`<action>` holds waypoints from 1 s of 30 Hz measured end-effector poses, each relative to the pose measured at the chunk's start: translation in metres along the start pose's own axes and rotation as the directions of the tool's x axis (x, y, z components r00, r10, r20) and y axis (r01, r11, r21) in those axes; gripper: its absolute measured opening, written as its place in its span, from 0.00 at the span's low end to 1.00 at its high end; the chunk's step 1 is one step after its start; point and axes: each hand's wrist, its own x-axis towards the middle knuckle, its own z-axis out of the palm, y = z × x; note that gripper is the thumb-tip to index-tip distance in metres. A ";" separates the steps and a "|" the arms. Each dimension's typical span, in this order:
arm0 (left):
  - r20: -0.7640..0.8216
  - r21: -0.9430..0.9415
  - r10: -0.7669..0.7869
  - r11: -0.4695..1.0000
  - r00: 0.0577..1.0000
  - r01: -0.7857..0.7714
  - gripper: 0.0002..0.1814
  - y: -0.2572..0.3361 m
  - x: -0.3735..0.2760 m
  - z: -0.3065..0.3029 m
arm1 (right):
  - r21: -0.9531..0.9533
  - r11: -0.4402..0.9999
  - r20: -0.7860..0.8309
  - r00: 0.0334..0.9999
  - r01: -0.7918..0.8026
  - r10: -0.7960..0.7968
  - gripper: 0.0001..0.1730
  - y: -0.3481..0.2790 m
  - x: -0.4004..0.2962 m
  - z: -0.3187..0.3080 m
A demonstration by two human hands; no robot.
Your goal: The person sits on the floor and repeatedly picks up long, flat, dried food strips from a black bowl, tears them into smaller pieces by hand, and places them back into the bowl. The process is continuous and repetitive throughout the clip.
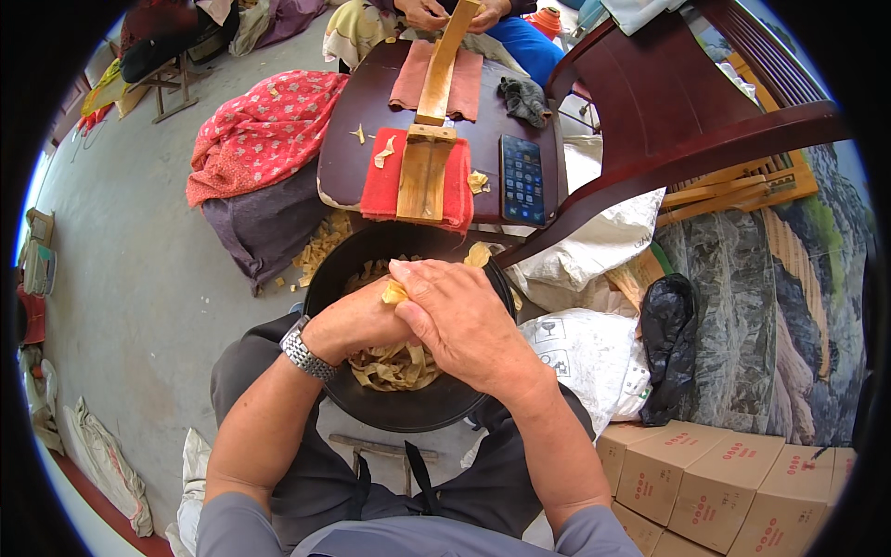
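Observation:
My left hand (362,310), with a metal-banded watch on its wrist, lies partly under my right hand (456,313). The two are pressed together over a black basin (400,411). A small yellowish strip (395,292) shows between the right thumb and forefinger, against the left hand. The left fingers are mostly hidden. Inside the basin are pale curled strips (390,369), and another yellowish piece (477,255) sits at its far right rim. Beyond the basin, a wooden block (424,170) rests on a folded red cloth (376,188).
A dark red chair (348,139) holds a phone (522,181) and a grey cloth glove (523,101). Another person's hands (452,14) are behind a tilted wooden piece (445,69). White sacks (578,348) and stacked cartons (703,480) line the right; scraps (324,247) lie left of the basin.

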 end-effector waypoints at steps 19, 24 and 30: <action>-0.074 -0.986 -0.353 0.164 0.933 -0.016 0.27 0.027 0.016 -0.013 | 0.061 0.985 -0.280 0.950 0.160 -0.137 0.14 -0.005 0.003 -0.010; -0.006 -0.928 -0.412 0.343 0.911 0.148 0.17 0.020 0.013 -0.021 | 0.171 0.973 -0.299 0.949 0.157 -0.101 0.10 -0.005 0.005 -0.003; 0.053 -0.806 -0.376 0.531 0.925 0.262 0.12 0.008 0.001 -0.002 | 0.438 0.897 -0.240 0.955 -0.053 0.174 0.06 -0.013 0.001 0.001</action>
